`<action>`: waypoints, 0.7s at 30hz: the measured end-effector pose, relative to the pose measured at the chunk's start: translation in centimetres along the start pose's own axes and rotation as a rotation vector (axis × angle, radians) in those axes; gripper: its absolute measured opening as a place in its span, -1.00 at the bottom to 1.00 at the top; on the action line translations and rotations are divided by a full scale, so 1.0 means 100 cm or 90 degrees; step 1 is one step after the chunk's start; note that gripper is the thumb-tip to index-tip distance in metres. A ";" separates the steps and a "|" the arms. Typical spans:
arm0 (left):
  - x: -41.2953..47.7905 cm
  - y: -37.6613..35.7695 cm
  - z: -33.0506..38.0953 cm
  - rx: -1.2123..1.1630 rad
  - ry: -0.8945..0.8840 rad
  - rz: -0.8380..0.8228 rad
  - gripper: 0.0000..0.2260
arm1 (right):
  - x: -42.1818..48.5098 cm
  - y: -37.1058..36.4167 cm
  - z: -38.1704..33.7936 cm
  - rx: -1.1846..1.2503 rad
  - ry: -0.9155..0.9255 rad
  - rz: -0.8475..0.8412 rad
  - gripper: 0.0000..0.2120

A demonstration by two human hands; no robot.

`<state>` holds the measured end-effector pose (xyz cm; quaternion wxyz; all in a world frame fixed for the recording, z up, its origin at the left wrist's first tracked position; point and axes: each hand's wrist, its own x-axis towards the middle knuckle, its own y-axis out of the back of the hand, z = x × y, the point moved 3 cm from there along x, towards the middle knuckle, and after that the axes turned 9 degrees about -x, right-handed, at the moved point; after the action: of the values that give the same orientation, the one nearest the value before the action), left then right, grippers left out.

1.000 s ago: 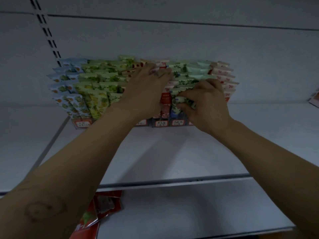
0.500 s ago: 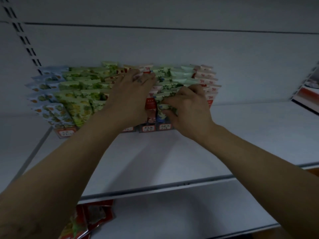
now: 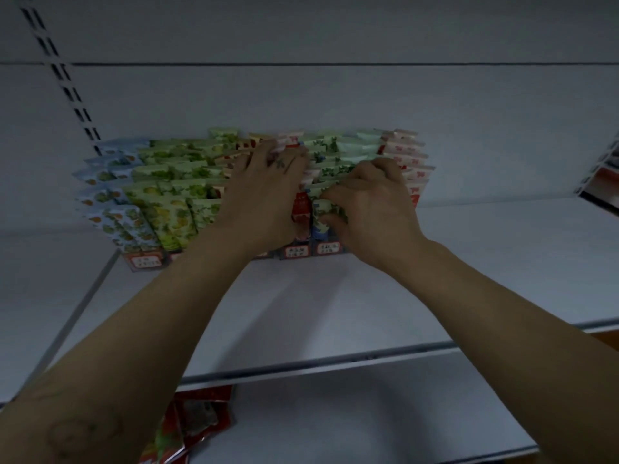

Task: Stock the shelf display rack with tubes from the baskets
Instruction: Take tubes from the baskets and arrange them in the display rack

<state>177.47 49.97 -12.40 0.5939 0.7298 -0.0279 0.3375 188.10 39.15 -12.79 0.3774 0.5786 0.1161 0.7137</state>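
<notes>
Your left hand [image 3: 264, 192] is lying flat on the middle columns of tubes [image 3: 167, 216] in the rack [image 3: 144, 262], fingers straight and spread, gripping nothing. Your right hand [image 3: 371, 205] is curling its fingers just beside it and, as far as the dim view allows, is pinching a green tube [image 3: 322, 212] in the front rows. The rack is sitting at the back of the upper shelf [image 3: 318, 313]. Red packets [image 3: 197, 420] are lying on the level below.
</notes>
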 end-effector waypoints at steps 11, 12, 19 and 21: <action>-0.003 0.000 0.002 0.009 0.008 -0.057 -0.07 | -0.012 0.020 0.009 0.034 -0.069 -0.048 -0.48; -0.007 0.001 0.003 0.007 0.012 -0.069 -0.06 | -0.015 0.022 0.008 0.034 -0.075 -0.063 -0.45; -0.051 0.045 0.021 0.001 -0.019 -0.064 -0.06 | -0.035 0.055 0.010 0.063 -0.095 -0.115 -0.34; -0.065 0.056 0.037 -0.008 -0.026 -0.084 -0.10 | -0.044 0.065 0.010 0.068 -0.083 -0.135 -0.31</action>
<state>171.63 42.73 -11.30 0.6185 0.7332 0.0057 0.2824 186.56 31.41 -11.80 0.4257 0.6274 0.1897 0.6238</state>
